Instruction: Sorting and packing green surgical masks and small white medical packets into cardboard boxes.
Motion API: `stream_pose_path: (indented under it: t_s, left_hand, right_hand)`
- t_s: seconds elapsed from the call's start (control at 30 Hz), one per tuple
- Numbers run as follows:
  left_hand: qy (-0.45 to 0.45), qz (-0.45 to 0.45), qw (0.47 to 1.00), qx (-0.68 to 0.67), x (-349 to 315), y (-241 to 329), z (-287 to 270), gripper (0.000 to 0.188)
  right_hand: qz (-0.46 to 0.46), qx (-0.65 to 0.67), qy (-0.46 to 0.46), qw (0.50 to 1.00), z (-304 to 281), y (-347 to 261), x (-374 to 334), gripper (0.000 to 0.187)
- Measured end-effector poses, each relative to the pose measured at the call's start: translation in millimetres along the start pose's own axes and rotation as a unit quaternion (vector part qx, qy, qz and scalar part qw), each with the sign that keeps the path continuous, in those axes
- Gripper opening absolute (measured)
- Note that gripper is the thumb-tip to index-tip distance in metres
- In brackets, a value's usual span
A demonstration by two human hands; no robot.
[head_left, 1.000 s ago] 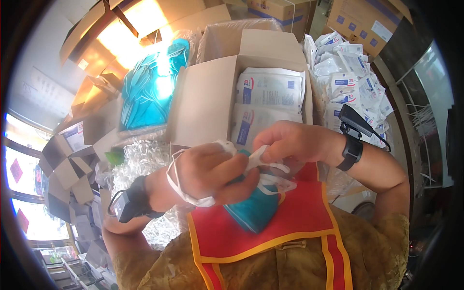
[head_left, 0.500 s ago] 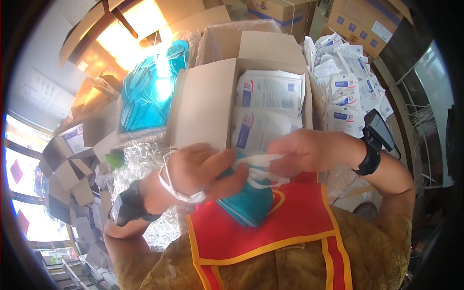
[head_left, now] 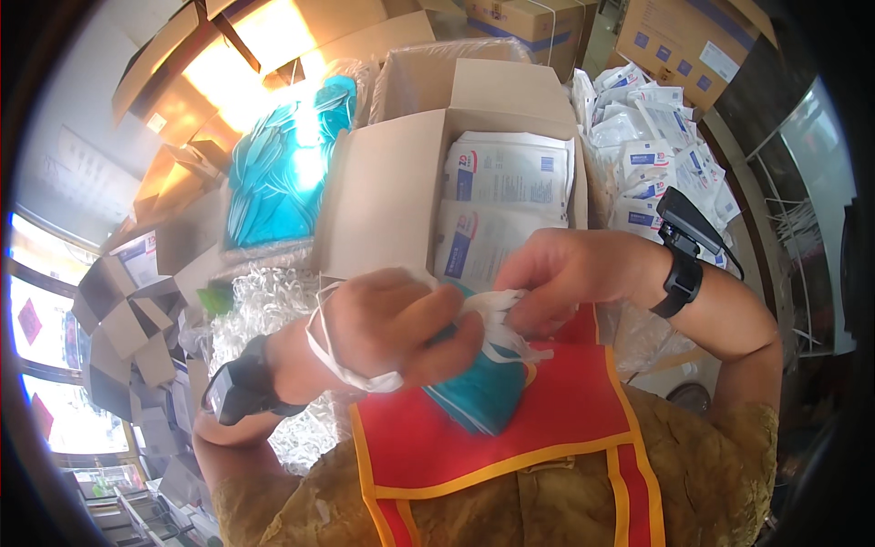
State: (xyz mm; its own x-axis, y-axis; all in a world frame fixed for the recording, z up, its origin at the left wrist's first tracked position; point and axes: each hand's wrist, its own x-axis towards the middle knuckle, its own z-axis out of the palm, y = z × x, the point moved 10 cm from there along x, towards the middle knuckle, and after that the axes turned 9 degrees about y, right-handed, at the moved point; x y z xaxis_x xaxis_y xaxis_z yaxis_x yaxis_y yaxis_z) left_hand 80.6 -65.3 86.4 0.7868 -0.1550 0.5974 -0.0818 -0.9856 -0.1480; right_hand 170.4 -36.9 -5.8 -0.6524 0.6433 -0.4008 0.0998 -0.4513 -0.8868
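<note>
1. Centrally, the nearer left hand (head_left: 392,326) grips a teal bundle (head_left: 480,392), its long axis slanting down over a red apron (head_left: 579,397).
2. Rightward, the right hand (head_left: 558,283) pinches white straps (head_left: 499,319) beside the bundle.

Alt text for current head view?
A person's left hand holds a teal bundle and the right hand pinches white straps, over a red apron. Beyond is an open carton of white packets, with teal pieces boxed to its left.

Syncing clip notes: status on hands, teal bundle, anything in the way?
Left hand holds teal bundle. Right hand pinches white straps. Bundle over red apron, upper end partly hidden by left hand.
</note>
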Motion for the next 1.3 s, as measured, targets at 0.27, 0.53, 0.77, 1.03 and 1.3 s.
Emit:
stream_pose_path:
  t_s: [0.27,0.53,0.77,1.03,1.3]
  left_hand:
    - [-0.009,0.004,1.0,-0.004,2,0,3,0.034]
    - [-0.064,-0.129,0.989,-0.024,-30,-34,6,0.041]
    - [0.0,-0.183,0.983,0.006,-61,-47,-11,0.036]
    - [-0.015,-0.205,0.978,0.037,-83,-48,-17,0.032]
    - [-0.021,-0.212,0.975,0.055,-98,-56,-23,0.035]
  right_hand:
    - [-0.005,-0.046,0.002,0.999,-4,4,5,0.023]
    - [-0.148,-0.415,0.145,0.886,-10,-22,-30,0.024]
    - [-0.108,-0.338,0.173,0.919,-4,-15,-88,0.023]
    - [-0.078,-0.297,0.147,0.94,6,-7,-123,0.023]
    - [-0.065,-0.284,0.155,0.944,3,-1,-131,0.025]
